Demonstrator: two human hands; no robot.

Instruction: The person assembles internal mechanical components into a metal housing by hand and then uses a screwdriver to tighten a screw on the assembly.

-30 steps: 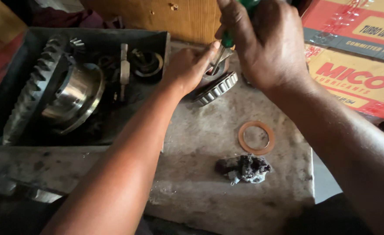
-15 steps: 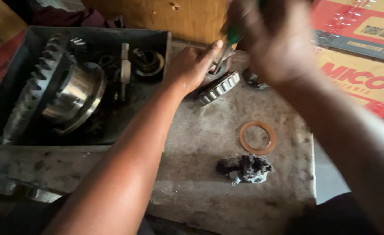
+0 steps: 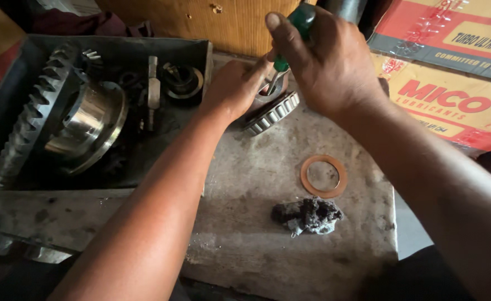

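Grimy bench (image 3: 245, 234): left hand (image 3: 235, 88) steadies bearing (image 3: 272, 111), right hand (image 3: 326, 61) grips screwdriver (image 3: 291, 30).

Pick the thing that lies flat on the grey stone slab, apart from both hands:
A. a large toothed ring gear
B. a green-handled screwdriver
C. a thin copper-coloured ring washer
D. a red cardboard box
C: the thin copper-coloured ring washer lies flat on the grey stone slab beside a dark greasy lump, well clear of the left hand and the right hand, which grips the green-handled screwdriver.
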